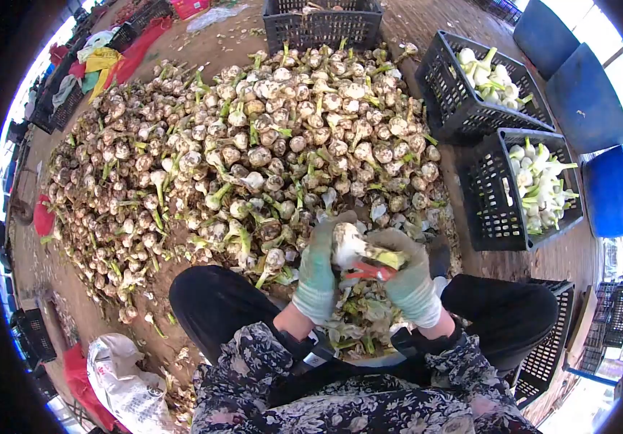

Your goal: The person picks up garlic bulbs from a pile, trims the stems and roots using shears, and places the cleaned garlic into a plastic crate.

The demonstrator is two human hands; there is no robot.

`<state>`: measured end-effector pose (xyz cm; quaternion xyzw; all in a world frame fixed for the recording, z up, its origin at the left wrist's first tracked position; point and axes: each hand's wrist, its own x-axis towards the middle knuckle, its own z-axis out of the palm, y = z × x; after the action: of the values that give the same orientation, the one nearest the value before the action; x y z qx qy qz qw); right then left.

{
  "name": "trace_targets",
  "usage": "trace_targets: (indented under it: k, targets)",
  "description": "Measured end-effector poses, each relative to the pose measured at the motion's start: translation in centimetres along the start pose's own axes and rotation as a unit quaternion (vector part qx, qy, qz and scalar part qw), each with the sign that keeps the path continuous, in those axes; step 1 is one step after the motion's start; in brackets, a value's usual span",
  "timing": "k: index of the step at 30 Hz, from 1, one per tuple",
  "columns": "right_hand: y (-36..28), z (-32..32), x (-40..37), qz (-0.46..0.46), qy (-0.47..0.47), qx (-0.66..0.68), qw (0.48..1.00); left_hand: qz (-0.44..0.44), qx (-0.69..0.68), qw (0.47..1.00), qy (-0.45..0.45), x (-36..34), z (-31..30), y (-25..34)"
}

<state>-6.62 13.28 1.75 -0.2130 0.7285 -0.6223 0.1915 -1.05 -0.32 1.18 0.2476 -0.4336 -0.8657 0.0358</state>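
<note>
My left hand (317,271), in a pale green and white work glove, is closed around a garlic bulb (345,244). The bulb is whitish with brown dirt on one side, and its yellow-green stem (387,257) points toward my right hand (411,278). That hand, gloved too, is closed around a red-handled tool (370,271), which lies just under the stem. My fingers hide most of the tool, so its exact kind does not show. Below my hands, garlic peelings and cut leaves (358,318) lie between my knees. In front spreads a big heap of dirty garlic bulbs (261,155).
Two black crates of cleaned garlic (434,83) (481,202) stand at the right, beside blue panels (587,98). Another black crate (322,29) is behind the heap. A white sack (123,383) lies at lower left; a black crate (546,347) sits by my right leg.
</note>
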Motion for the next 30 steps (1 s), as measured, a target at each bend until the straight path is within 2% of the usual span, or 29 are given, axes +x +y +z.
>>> trace_targets:
  k: [1,3,4,5,7,8,9,11,12,13,15,16,17,19,20,21,22,23,24,25,26,27,28,29,30]
  targets:
    - [-0.1,0.0,-0.3,-0.025,-0.002,-0.144,0.989,-0.003,0.000,1.000,0.000,0.3,-0.5,-0.8]
    - [1.2,-0.7,-0.1,0.084,0.013,0.064,0.994,-0.102,0.009,0.995,-0.020,2.1,-1.8,-2.8]
    - [2.0,-1.2,0.1,0.116,-0.010,0.168,0.979,-0.098,0.009,0.995,-0.019,2.6,-1.9,-3.2]
    - [2.5,-1.6,-0.1,0.117,-0.011,0.169,0.979,-0.066,-0.036,0.996,-0.046,2.7,-1.8,-3.8]
    - [1.3,-2.0,-0.1,0.081,0.006,0.312,0.947,-0.001,-0.124,0.987,-0.105,2.6,-0.6,-3.3]
    - [0.0,-2.2,-0.2,0.120,0.030,0.214,0.969,0.127,0.193,0.969,-0.088,0.7,-0.6,-1.8]
    - [-0.3,-2.1,-0.4,0.119,0.031,0.215,0.969,0.127,0.194,0.969,-0.089,0.5,-0.6,-1.4]
    - [-0.9,-1.9,-0.4,0.034,0.003,0.062,0.998,0.098,0.139,0.980,-0.105,0.2,-0.7,-0.6]
    - [-1.8,-1.9,-0.4,0.055,0.003,0.111,0.992,0.033,0.079,0.989,-0.117,-0.8,0.1,1.2]
    - [-1.8,-2.2,-0.2,0.055,0.003,0.110,0.992,0.034,0.078,0.989,-0.117,-0.6,-0.3,1.3]
    - [-1.6,-3.8,0.0,0.215,0.019,0.336,0.917,-0.042,-0.038,0.978,-0.201,-0.2,-1.1,1.5]
    - [-0.4,-4.2,-0.6,0.207,0.022,0.416,0.885,-0.059,-0.029,0.978,-0.199,-0.3,-0.7,1.9]
    - [0.0,-4.3,-0.7,0.204,0.023,0.415,0.886,-0.058,-0.029,0.977,-0.202,-0.3,-0.5,2.1]
    - [-0.8,-3.5,-0.6,0.215,0.058,0.315,0.923,-0.049,-0.050,0.985,-0.158,-0.5,-0.2,1.9]
    - [-0.1,-3.2,-0.8,0.195,0.101,0.377,0.900,0.010,-0.011,0.991,-0.132,-0.6,0.0,1.0]
    - [-1.1,-2.8,-0.8,0.196,0.101,0.378,0.899,0.009,-0.011,0.991,-0.131,-0.6,0.0,0.5]
    - [-2.9,-2.4,-0.9,0.102,0.050,0.163,0.980,0.093,0.103,0.980,-0.146,-0.6,-0.1,0.0]
    - [-3.8,-2.2,-1.0,0.003,-0.006,-0.063,0.998,0.172,0.214,0.949,-0.156,-0.7,-0.2,-0.3]
    - [-2.8,-2.3,-1.0,0.025,0.000,-0.110,0.994,0.158,0.191,0.958,-0.148,-0.8,0.0,0.0]
    - [-1.1,-3.3,-0.1,0.026,-0.001,-0.110,0.994,0.156,0.190,0.958,-0.147,-0.9,0.1,0.6]
    - [0.9,-5.0,1.1,0.052,0.035,0.063,0.996,0.111,0.195,0.961,-0.164,-1.1,0.1,1.3]
    - [1.7,-5.9,1.9,0.073,0.070,0.234,0.967,0.068,0.200,0.961,-0.181,-1.1,0.1,1.7]
    - [1.3,-5.6,1.8,0.094,0.141,0.298,0.939,0.016,0.116,0.975,-0.189,-1.2,-0.1,1.7]
    - [2.9,-5.8,1.7,0.092,0.139,0.298,0.940,0.019,0.117,0.975,-0.188,-1.0,-0.4,1.8]
    - [3.7,-5.5,2.1,0.074,-0.001,-0.072,0.995,0.031,0.140,0.971,-0.189,-0.8,-0.7,1.8]
